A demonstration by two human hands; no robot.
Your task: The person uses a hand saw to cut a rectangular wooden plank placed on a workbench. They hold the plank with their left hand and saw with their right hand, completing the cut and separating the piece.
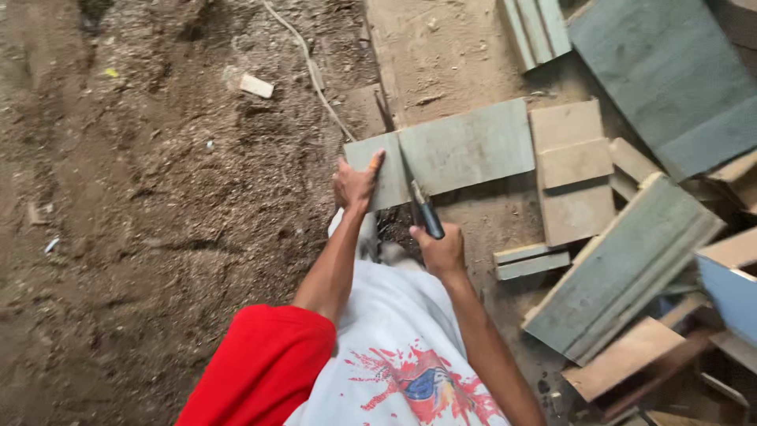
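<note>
A grey-green flat board [465, 148] lies across a wooden work surface. My left hand [355, 183] presses on the board's left end, fingers spread over it. My right hand [440, 251] grips the dark handle of a hand saw [416, 199]. The saw's thin blade runs up across the board near its left end, just right of my left hand. My red sleeve and white printed shirt fill the bottom of the head view.
Sawdust-covered ground [158, 197] spreads to the left, with a cord [311, 67] and a small wood offcut [256, 85]. To the right lie several boards and offcuts: a moulded plank [623, 268], stacked tan pieces [572, 166], a large grey panel [670, 71].
</note>
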